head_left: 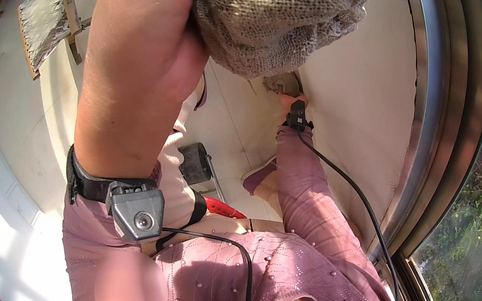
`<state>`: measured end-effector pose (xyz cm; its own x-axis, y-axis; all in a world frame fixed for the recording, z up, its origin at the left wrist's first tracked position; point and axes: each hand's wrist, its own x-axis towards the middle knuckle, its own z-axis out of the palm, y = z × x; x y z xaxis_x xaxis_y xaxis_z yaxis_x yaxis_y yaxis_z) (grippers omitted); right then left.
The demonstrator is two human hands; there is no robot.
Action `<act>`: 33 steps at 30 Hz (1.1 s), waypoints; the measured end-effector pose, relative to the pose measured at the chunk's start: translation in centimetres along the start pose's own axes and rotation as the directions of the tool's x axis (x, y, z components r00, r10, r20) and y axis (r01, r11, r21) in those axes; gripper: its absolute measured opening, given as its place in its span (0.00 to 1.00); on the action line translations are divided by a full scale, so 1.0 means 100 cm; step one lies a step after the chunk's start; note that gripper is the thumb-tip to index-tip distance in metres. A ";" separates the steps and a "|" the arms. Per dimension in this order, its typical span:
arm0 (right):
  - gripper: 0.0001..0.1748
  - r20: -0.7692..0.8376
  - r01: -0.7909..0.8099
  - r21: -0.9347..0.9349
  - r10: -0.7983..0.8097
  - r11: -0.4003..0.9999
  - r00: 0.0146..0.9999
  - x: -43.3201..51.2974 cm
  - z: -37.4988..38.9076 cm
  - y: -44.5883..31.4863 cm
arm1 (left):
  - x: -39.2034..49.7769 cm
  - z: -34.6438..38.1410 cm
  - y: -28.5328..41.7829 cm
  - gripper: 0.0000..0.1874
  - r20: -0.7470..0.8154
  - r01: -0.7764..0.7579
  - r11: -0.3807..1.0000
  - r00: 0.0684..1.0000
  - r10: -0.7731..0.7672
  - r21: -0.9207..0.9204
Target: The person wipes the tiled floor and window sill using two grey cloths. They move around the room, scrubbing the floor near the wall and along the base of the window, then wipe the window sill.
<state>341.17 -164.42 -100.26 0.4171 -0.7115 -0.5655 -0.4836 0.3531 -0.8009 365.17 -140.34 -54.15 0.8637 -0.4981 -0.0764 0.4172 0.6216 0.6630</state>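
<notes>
My left hand [190,57] is raised close to the camera. A coarse-woven grey-brown cloth [290,10] covers its fingers, bunched in and around the hand. My right hand [292,100] reaches far down beside the pale wall and is on a second, crumpled grey-brown cloth [281,83]; its fingers are small and partly hidden. A black strap on the left forearm carries a small camera unit [140,216]. Another black unit [297,115] sits at the right wrist, with a cable trailing from it.
A metal window frame [430,49] curves down the right, with plants behind the glass [474,217]. The pale wall [365,97] lies beside my right arm. Below are floor tiles [224,134], a black cylinder [194,163] by a metal rod, and a red perforated object [224,207]. A woven-seat chair [44,28] stands upper left.
</notes>
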 end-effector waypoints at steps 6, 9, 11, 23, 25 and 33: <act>0.30 0.216 0.180 -0.052 -0.165 0.982 0.962 0.051 0.124 -0.054 | 0.002 0.007 0.003 0.17 0.028 0.020 0.999 0.999 -0.019 -0.033; 0.31 0.232 0.164 -0.058 -0.146 0.985 0.962 0.055 0.143 -0.063 | 0.001 0.015 0.001 0.16 -0.065 0.020 1.000 0.998 -0.020 -0.009; 0.32 0.180 0.153 -0.110 -0.132 0.982 0.975 0.049 0.127 -0.056 | -0.001 0.021 -0.003 0.16 -0.149 0.022 0.999 0.989 -0.018 0.025; 0.32 0.321 0.305 -0.835 -0.046 0.457 0.946 -0.102 -0.134 -0.045 | 0.034 0.022 -0.036 0.13 0.056 0.083 0.983 0.994 -0.093 0.162; 0.26 0.301 0.220 -0.543 -0.057 0.810 0.952 -0.135 -0.122 -0.072 | 0.030 0.022 -0.043 0.12 0.018 0.264 0.935 0.961 -0.276 0.235; 0.23 0.372 -0.124 0.585 -0.129 0.801 0.919 -0.223 -0.009 -0.280 | 0.008 0.040 -0.093 0.25 0.099 0.467 0.682 0.781 -0.617 0.563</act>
<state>344.68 -159.01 -65.07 0.7323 -0.4733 -0.4896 0.0110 0.7270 -0.6865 360.86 -148.91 -57.43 0.3892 -0.8323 -0.3946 0.5289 -0.1488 0.8355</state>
